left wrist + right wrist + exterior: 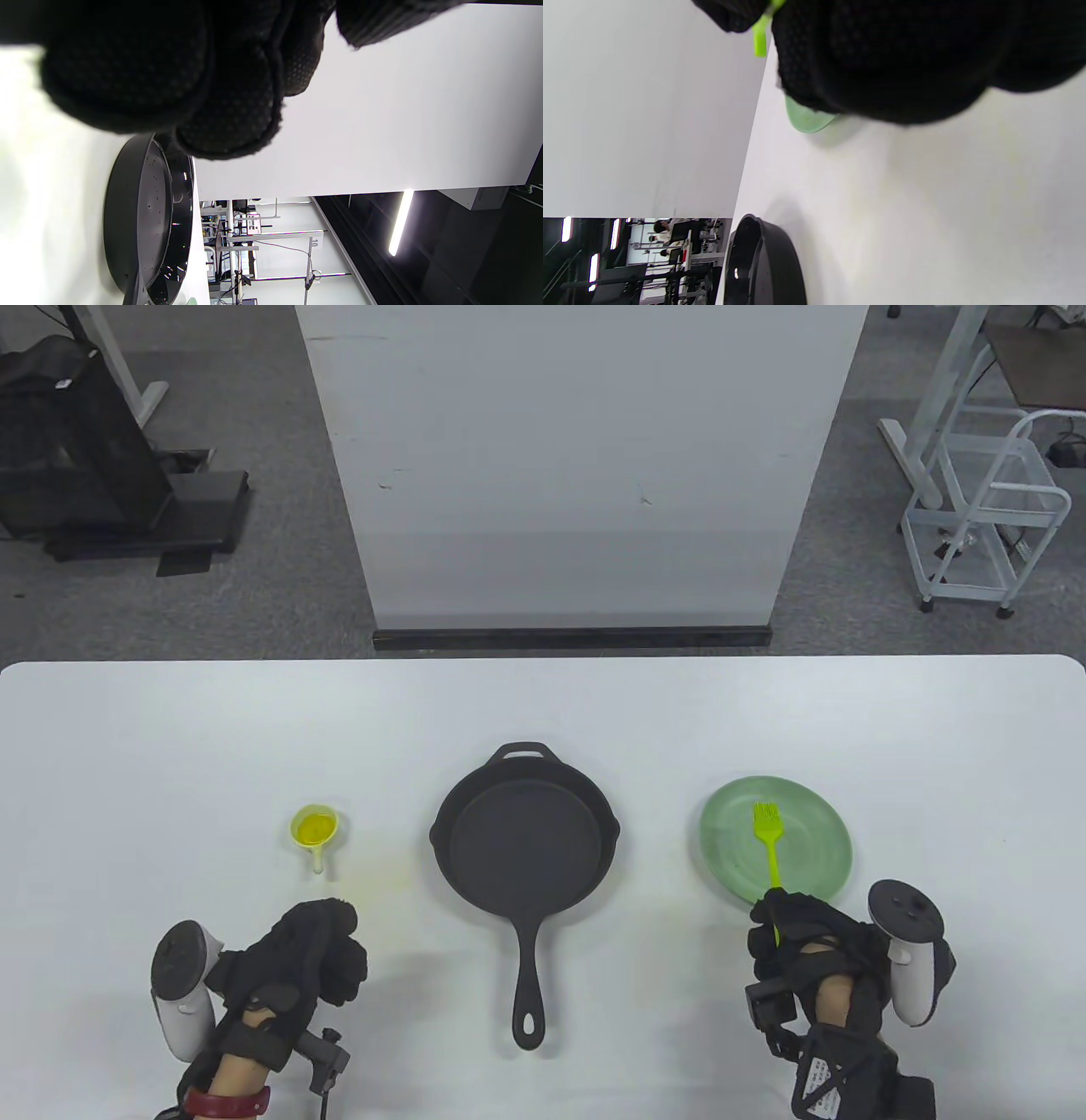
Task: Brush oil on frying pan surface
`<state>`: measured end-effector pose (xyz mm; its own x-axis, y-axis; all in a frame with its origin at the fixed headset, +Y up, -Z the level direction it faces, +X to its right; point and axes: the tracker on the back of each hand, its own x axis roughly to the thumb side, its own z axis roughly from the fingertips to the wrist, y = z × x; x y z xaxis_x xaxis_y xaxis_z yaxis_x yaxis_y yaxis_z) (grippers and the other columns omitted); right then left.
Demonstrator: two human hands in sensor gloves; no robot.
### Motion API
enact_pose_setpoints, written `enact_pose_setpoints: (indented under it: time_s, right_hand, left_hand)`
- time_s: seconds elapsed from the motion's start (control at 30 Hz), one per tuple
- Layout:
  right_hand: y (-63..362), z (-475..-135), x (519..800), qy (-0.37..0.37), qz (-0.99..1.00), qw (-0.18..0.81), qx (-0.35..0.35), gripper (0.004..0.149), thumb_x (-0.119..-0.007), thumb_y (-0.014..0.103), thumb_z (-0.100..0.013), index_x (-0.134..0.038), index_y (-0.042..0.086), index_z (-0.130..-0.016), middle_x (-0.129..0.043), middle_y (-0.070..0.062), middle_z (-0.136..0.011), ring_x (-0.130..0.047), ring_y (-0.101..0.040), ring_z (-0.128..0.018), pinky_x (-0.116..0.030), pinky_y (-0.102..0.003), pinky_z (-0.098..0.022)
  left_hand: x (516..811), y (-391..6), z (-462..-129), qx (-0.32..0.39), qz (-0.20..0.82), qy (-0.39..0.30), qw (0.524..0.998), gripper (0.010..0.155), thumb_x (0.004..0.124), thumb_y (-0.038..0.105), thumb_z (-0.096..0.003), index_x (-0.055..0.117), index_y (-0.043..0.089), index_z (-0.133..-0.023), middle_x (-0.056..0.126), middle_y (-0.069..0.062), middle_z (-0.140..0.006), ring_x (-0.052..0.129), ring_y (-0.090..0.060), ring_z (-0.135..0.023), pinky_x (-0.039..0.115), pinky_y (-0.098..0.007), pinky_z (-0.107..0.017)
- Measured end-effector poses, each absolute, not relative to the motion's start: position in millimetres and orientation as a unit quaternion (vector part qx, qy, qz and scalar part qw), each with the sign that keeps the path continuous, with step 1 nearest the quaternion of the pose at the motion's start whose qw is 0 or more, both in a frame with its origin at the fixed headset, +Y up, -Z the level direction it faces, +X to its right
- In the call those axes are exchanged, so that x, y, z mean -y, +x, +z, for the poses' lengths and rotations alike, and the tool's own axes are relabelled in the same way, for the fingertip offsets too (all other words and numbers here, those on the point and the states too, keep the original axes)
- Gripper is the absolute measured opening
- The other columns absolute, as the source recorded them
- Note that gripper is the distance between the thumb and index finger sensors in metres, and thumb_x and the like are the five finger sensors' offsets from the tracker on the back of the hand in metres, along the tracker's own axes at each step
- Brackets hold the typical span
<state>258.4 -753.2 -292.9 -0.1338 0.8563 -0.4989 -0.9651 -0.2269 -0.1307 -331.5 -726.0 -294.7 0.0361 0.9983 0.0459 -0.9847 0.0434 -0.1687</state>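
A black cast-iron frying pan point(523, 841) sits at the table's middle, handle toward me; it also shows in the left wrist view point(144, 220) and the right wrist view point(763, 267). A small yellow cup of oil point(315, 829) stands left of the pan. A lime-green silicone brush point(770, 840) lies on a green plate point(806, 857), bristles away from me. My right hand point(785, 929) grips the near end of the brush handle point(761, 29). My left hand point(322, 946) rests curled on the table below the oil cup, holding nothing.
A white panel point(577, 466) stands beyond the table's far edge. Faint yellowish smears mark the table point(170, 746) near the oil cup. A white cart point(984, 509) stands on the floor at the far right.
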Motion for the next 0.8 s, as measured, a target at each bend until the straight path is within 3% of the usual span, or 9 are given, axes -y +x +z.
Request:
enact_pose_setpoints:
  time_s: [0.3,0.8]
  right_hand:
    - [262.4,-297.6,771.0,-0.289,0.740,0.590,-0.146,0.049,-0.072,0.041,-0.044,-0.082,0.002,-0.072,-0.097,-0.012,-0.042,-0.098,-0.016,-0.011,-0.088,-0.044,-0.020]
    - [254.9,-287.2,762.2,-0.262,0.793,0.520,-0.178,0.064,-0.067,0.044,-0.045,-0.063,-0.003,-0.090,-0.082,-0.027,-0.073,-0.098,-0.031,-0.041,-0.080,-0.054,-0.036]
  left_hand:
    - [727.9,-329.4,-294.3,0.072,0.685,-0.051,0.724,0.051,0.063,0.048,-0.0487,0.076,0.010,-0.081,0.103,-0.009,-0.051,0.098,-0.036,-0.029,0.084,-0.046,-0.021]
    - [728.0,-328.6,-293.0,0.070,0.683,-0.054,0.725,0.051,0.063,0.048,-0.0487,0.076,0.010,-0.081,0.103,-0.009,-0.051,0.098,-0.036,-0.028,0.084,-0.046,-0.021]
